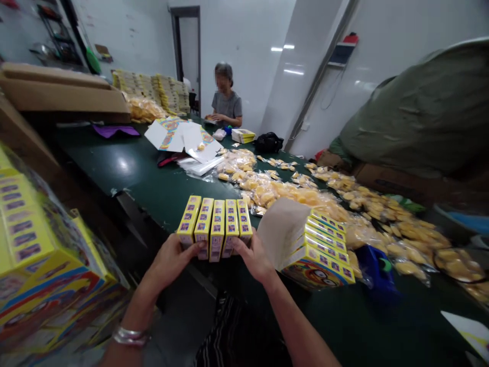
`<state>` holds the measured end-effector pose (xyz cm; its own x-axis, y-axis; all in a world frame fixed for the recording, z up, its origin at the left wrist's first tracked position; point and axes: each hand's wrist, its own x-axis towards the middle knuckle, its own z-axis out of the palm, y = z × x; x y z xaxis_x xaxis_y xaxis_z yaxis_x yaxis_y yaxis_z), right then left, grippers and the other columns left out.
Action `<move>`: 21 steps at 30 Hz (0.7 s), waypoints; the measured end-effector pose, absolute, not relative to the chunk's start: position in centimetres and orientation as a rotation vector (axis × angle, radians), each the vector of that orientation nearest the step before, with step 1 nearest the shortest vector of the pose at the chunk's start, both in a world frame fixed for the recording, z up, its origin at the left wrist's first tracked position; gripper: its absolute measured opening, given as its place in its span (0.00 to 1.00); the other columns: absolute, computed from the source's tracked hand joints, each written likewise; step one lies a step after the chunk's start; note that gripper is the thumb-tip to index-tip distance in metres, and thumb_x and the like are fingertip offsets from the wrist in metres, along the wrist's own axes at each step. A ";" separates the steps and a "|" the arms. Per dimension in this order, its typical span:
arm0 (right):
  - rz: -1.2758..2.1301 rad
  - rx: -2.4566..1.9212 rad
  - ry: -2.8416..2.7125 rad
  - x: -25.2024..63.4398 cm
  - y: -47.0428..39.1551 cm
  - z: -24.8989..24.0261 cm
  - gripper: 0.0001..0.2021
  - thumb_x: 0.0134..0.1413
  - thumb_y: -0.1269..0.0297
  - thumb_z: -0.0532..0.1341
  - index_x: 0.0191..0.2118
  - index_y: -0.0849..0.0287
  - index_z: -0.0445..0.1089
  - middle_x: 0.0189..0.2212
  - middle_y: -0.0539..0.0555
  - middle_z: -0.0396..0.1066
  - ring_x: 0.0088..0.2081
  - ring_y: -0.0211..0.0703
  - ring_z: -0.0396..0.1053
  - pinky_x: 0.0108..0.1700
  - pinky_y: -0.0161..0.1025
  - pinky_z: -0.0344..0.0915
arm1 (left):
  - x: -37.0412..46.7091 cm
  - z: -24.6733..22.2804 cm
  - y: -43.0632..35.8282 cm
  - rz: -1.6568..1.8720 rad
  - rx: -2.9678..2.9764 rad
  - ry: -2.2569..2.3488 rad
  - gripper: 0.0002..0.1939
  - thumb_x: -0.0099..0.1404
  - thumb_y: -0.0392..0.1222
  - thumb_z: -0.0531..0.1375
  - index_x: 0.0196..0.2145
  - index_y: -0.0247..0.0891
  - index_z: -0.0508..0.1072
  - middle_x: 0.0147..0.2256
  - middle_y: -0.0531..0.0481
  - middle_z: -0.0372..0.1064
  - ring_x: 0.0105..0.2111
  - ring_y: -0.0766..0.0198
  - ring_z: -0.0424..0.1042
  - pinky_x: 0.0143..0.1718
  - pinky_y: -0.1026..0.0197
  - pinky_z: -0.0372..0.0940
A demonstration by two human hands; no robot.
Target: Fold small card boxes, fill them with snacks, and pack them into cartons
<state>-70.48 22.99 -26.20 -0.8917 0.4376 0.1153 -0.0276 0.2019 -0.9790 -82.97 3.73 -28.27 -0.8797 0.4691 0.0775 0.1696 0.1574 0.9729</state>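
Several narrow yellow boxes [217,224] stand side by side in a row at the table's near edge, with small gaps between their tops. My left hand [171,257] presses the row from its left end, thumb across the near faces. At the right end my right hand [254,255] grips the row the same way, thumb on the near side. The fingers behind the boxes are hidden. Just right of my right hand sits an open carton [317,275] holding more yellow boxes, its pale flap [280,229] raised toward the row.
Bagged yellow pieces [282,191] spread across the green table [114,158]. Flat printed sheets [179,135] lie farther back. A blue object [378,275] is right of the carton. Yellow boxes [34,244] are stacked at left. A person [227,104] sits at the far side.
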 end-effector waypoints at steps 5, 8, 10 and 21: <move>1.741 -0.447 -2.164 -70.2 23.8 -25.9 0.33 0.52 0.40 0.63 0.56 0.57 0.65 0.52 0.61 0.74 0.52 0.57 0.72 0.51 0.51 0.71 | -83.9 -27.8 1.3 1.879 0.736 1.777 0.38 0.49 0.47 0.73 0.58 0.44 0.72 0.50 0.44 0.77 0.50 0.49 0.75 0.50 0.53 0.71; 1.892 -0.538 -2.135 -70.7 24.2 -25.0 0.36 0.49 0.33 0.62 0.56 0.55 0.65 0.51 0.60 0.74 0.49 0.58 0.74 0.41 0.49 0.75 | -84.3 -27.6 0.5 1.894 0.760 1.764 0.37 0.55 0.55 0.68 0.61 0.45 0.69 0.50 0.45 0.77 0.51 0.50 0.74 0.51 0.54 0.69; 1.915 -0.613 -2.161 -71.2 24.0 -24.1 0.36 0.46 0.32 0.63 0.52 0.56 0.66 0.47 0.60 0.76 0.45 0.58 0.75 0.36 0.48 0.75 | -84.1 -27.5 0.8 1.841 0.810 1.885 0.35 0.59 0.58 0.64 0.62 0.45 0.68 0.49 0.47 0.77 0.51 0.50 0.74 0.53 0.52 0.67; 2.056 -0.636 -2.048 -69.7 23.0 -23.0 0.31 0.44 0.42 0.69 0.50 0.58 0.68 0.45 0.58 0.77 0.39 0.49 0.75 0.37 0.42 0.74 | -80.2 -28.5 1.5 2.009 0.792 2.110 0.38 0.52 0.54 0.70 0.60 0.44 0.71 0.36 0.51 0.67 0.36 0.56 0.69 0.46 0.52 0.66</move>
